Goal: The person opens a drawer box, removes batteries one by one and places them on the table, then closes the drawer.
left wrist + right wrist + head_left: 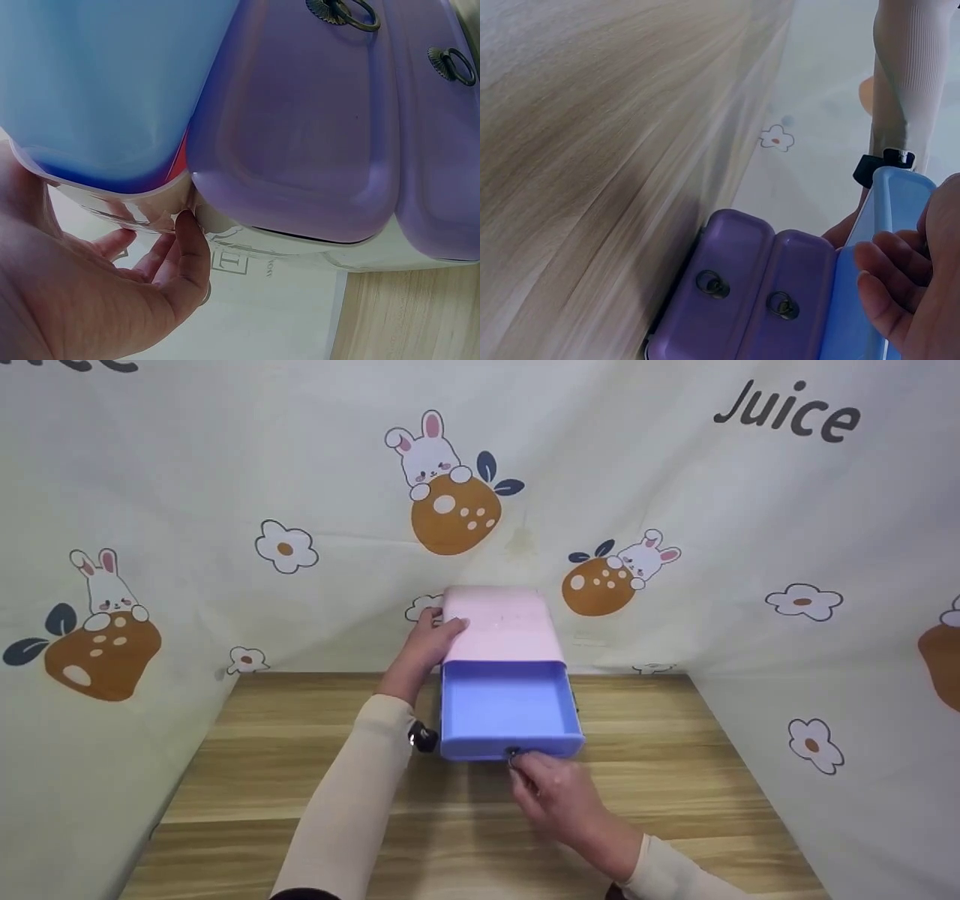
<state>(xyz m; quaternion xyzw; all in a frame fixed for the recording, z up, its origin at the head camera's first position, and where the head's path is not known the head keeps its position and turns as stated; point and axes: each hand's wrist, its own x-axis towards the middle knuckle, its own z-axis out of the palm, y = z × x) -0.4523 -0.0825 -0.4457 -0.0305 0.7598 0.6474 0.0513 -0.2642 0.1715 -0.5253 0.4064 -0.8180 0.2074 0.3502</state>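
A small cabinet with a pink top [501, 622] stands at the back of the table, its blue top drawer [506, 705] pulled out and bare inside. My left hand [427, 649] holds the cabinet's left side, thumb on the top edge; in the left wrist view, the bent fingers of the left hand [97, 277] press its side wall. At the drawer's front, my right hand [566, 799] pinches the dark ring handle [513, 752]. The right wrist view has the right hand [922, 285] with curled fingers by the blue drawer [847, 300]; its fingertips are partly hidden.
Two closed purple drawers [292, 120] with metal rings lie below the blue one. The wooden table [300, 750] extends around the cabinet. A patterned cloth [337, 457] hangs behind and at both sides. A black wrist device [423, 737] sits beside the left sleeve.
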